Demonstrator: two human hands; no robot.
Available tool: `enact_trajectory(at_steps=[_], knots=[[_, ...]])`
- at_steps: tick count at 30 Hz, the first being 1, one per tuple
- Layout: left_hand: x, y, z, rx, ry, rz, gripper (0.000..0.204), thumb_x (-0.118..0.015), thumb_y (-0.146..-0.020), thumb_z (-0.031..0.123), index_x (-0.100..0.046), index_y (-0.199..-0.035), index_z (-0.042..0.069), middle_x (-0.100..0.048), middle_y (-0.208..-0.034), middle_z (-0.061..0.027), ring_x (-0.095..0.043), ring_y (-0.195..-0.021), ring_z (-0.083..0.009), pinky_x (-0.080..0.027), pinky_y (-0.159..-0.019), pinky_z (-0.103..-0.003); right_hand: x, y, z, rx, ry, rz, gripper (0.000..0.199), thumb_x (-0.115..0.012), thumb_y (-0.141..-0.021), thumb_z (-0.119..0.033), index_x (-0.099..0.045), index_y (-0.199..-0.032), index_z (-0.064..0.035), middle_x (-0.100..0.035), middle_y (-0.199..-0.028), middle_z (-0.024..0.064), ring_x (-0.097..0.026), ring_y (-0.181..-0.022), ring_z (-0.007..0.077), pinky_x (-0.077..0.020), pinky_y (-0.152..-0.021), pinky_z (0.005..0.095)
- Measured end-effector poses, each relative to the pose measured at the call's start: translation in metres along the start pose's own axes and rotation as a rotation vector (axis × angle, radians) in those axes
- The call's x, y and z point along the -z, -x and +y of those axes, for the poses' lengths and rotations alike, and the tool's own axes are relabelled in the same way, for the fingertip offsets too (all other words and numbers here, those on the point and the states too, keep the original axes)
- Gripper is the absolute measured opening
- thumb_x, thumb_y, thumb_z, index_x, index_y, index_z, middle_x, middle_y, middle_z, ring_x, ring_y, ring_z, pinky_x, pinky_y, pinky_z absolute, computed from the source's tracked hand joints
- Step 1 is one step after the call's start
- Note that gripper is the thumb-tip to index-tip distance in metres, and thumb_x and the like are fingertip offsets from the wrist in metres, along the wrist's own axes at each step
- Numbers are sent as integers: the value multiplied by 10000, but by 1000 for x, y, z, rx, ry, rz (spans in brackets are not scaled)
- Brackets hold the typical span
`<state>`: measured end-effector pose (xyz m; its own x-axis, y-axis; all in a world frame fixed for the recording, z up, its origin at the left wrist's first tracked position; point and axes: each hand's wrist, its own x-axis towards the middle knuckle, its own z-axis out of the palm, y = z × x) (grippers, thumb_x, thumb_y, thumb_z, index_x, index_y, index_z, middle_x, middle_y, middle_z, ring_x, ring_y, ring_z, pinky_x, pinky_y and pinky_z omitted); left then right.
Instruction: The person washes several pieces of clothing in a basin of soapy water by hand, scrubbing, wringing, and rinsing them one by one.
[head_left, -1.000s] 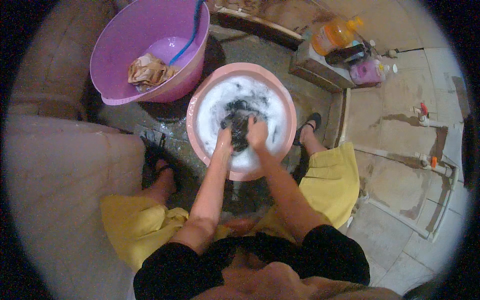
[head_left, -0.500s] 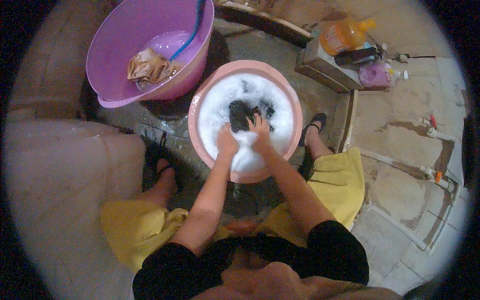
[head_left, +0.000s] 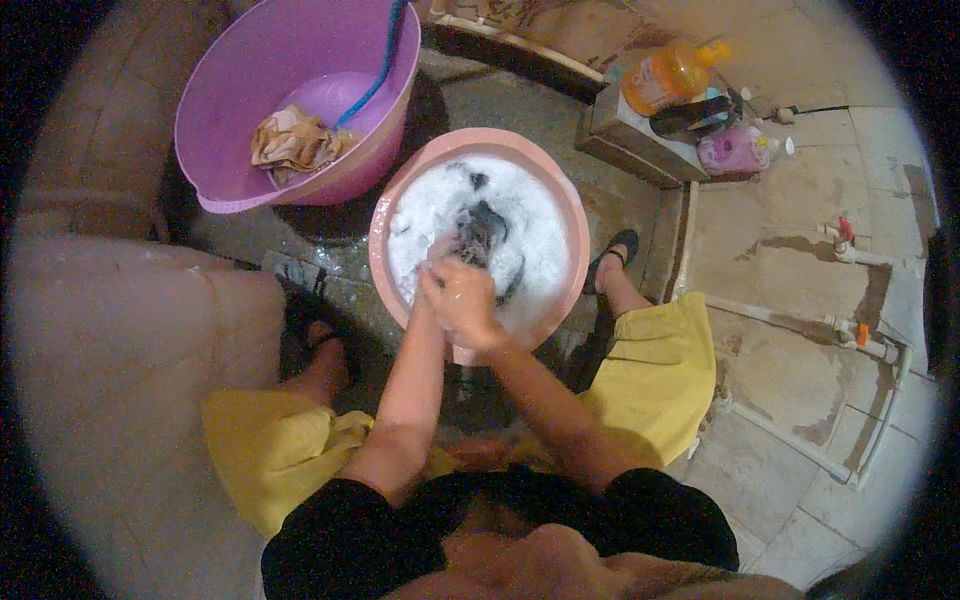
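A round pink basin (head_left: 578, 230) holds thick white suds (head_left: 540, 205) and dark wet cloth (head_left: 483, 225) partly sunk in them. My right hand (head_left: 465, 298) crosses over the basin's near side, its fingers curled round my left wrist. Just beyond it, my left hand (head_left: 440, 250) is blurred and partly covered, near the dark cloth. Whether its fingers hold any of the cloth does not show.
At the upper left stands a large purple tub (head_left: 190, 150) with brownish cloth (head_left: 292, 140) and a blue hose (head_left: 378, 82) inside. Bottles, including an orange one (head_left: 668, 82), crowd a ledge (head_left: 640, 140) at right. Pipes (head_left: 790, 318) run along the right wall.
My right hand has moved left and nearer, from the dark cloth onto my left wrist. My left hand has shifted slightly forward. The dark cloth lies differently, and the foam around it is more broken.
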<state>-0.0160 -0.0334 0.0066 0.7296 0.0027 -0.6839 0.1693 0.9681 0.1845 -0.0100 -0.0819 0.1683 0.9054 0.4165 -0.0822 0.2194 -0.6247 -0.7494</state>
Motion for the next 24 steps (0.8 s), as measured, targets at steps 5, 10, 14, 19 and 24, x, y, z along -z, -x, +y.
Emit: enact_trajectory(at_steps=[5, 10, 14, 19, 24], knots=[[-44, 11, -30, 9, -272, 95, 230, -470, -841, 220, -576, -920, 32, -587, -849, -70, -567, -699, -191, -489, -619, -380, 22, -50, 116, -552, 103, 130, 281, -571, -825, -288, -671, -828, -25, -667, -856, 155, -640, -786, 300, -483, -688, 374], [-1, 29, 20, 65, 243, -323, 186, -429, -865, 209, -578, -875, 97, -573, -731, -16, -556, -634, -164, -482, -572, -338, -31, 13, 11, 38, -210, 288, 278, -539, -825, -291, -620, -762, -32, -606, -712, 180, -597, -670, 360, -443, -601, 440], [-88, 29, -2, -17, -82, 37, 226, -447, -843, 113, -570, -1026, 62, -604, -895, -85, -592, -725, -196, -511, -620, -371, 33, -59, 145, -380, 54, 31, 483, -400, -902, -391, -649, -746, -8, -626, -744, 208, -600, -697, 394, -449, -657, 449], [-81, 32, 63, -426, -323, 244, 533, -649, -799, 221, -388, -1248, 101, -506, -1131, -209, -564, -907, -279, -475, -782, -410, 67, -89, 137, -417, 300, 110, 449, -495, -877, -399, -610, -1028, 9, -614, -946, 252, -564, -942, 414, -428, -844, 455], [-63, 24, 25, -908, -1878, 397, 628, -651, -749, 101, -393, -1319, 148, -159, -1444, -249, -303, -1262, -434, -338, -1002, -492, -15, -38, 177, 98, 448, 99, 536, -600, -812, -287, -450, -1277, -67, -428, -1214, 309, -387, -1142, 458, -291, -998, 496]])
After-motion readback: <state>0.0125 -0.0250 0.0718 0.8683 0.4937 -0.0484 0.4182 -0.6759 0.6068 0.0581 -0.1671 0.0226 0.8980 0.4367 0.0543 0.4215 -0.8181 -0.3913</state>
